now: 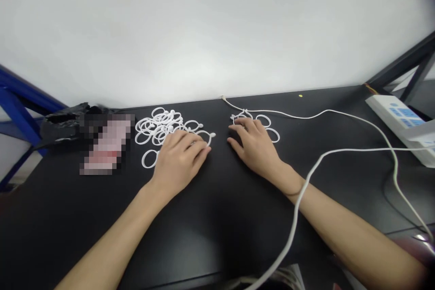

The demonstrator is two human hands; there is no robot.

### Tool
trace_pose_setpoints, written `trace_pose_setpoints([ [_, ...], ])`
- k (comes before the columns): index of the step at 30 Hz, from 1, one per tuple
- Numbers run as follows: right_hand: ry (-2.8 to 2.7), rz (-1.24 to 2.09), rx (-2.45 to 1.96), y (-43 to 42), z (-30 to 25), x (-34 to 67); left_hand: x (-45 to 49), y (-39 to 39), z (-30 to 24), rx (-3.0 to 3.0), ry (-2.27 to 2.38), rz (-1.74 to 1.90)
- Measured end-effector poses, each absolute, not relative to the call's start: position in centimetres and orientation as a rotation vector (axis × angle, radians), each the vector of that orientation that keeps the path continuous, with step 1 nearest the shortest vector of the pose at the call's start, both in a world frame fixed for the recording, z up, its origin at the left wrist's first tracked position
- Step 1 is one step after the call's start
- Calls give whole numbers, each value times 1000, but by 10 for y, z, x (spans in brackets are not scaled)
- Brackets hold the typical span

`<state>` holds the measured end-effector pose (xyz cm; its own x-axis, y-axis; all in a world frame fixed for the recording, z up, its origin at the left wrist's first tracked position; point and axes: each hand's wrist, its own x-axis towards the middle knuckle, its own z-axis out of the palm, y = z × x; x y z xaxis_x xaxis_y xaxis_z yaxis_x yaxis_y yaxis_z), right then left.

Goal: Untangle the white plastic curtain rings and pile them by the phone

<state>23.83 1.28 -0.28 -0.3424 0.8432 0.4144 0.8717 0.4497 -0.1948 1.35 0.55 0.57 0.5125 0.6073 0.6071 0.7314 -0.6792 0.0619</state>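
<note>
A pile of several white plastic rings [159,128] lies on the black table [217,208], left of centre near the wall. My left hand [181,156] rests palm down at the pile's right edge, fingers stretched over one ring [206,136]. My right hand [256,145] lies flat and open on the table, its fingertips touching a small group of white rings [268,128] strung on a thin white cord [292,115]. Neither hand visibly grips anything.
A blurred pink item [108,145] and a black bag [64,122] sit at the left. A white power strip [404,124] lies at the right edge. A thicker white cable [306,186] crosses my right forearm. A blue frame [16,104] stands at the far left.
</note>
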Motion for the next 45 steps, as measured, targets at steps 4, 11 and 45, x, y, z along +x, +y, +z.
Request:
trace_pose_setpoints([
  [4,-2277,-142,-1512,21,-7,248,4,8,5,-2305,-1311,-753],
  [11,-2145,41,-1242,17,-5,244,-4,10,7,-2217,-1559,-556],
  [45,-1631,940,-1244,-4,4,218,36,-8,-5,-2694,-1059,-1279],
])
